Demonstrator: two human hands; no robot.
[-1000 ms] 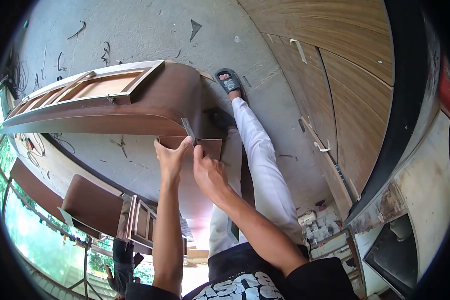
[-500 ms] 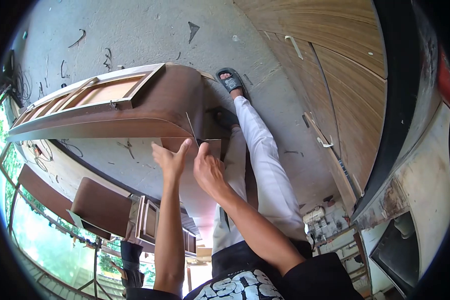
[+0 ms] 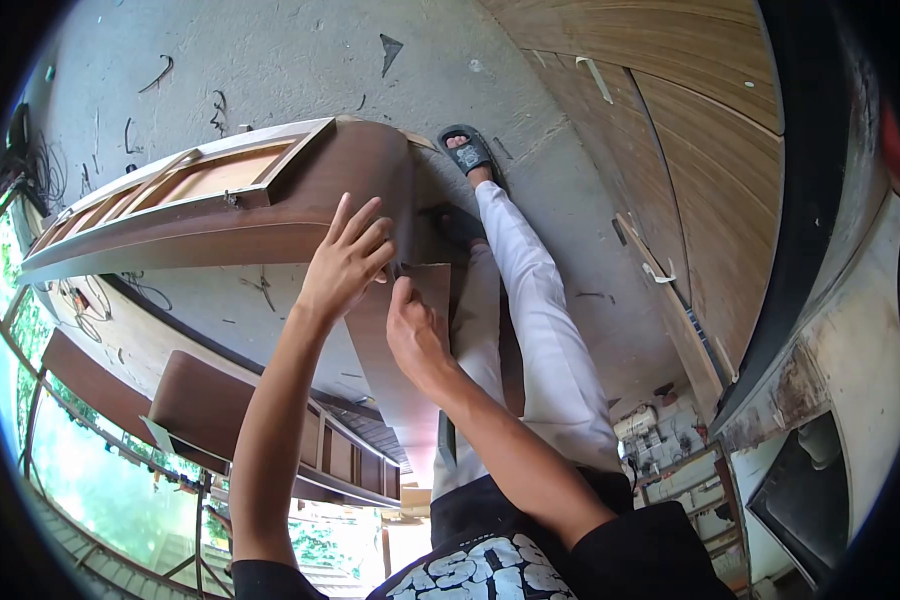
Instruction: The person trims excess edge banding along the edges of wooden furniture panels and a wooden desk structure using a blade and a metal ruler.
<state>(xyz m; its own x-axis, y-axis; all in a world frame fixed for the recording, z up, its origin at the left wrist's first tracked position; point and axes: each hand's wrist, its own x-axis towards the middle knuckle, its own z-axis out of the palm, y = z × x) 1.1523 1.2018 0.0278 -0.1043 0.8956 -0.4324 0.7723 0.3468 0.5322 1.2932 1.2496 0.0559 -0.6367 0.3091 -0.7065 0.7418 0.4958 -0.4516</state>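
Note:
My left hand (image 3: 345, 262) is raised in front of the near edge of a curved brown panel (image 3: 365, 180), its fingers spread and its thumb partly hidden. Just to the right and lower, my right hand (image 3: 417, 330) is closed in a fist with the thumb on top. Whatever it grips is hidden by the fingers. Behind and beside the right hand hangs a brown sheet (image 3: 430, 278), which runs down toward my legs. A pale wooden frame (image 3: 215, 185) is fixed along the back of the curved panel.
Tall wood-grain panels (image 3: 710, 170) stand on the right. On the concrete floor (image 3: 280, 60) lie several dark scraps. Another brown curved piece (image 3: 205, 400) stands at the lower left. My sandalled foot (image 3: 467, 150) is beyond the panel's rounded end.
My left hand has moved up and turned, its fingers now spread toward the curved panel. The thin strip seen between the hands no longer shows. My right hand stays closed in nearly the same place.

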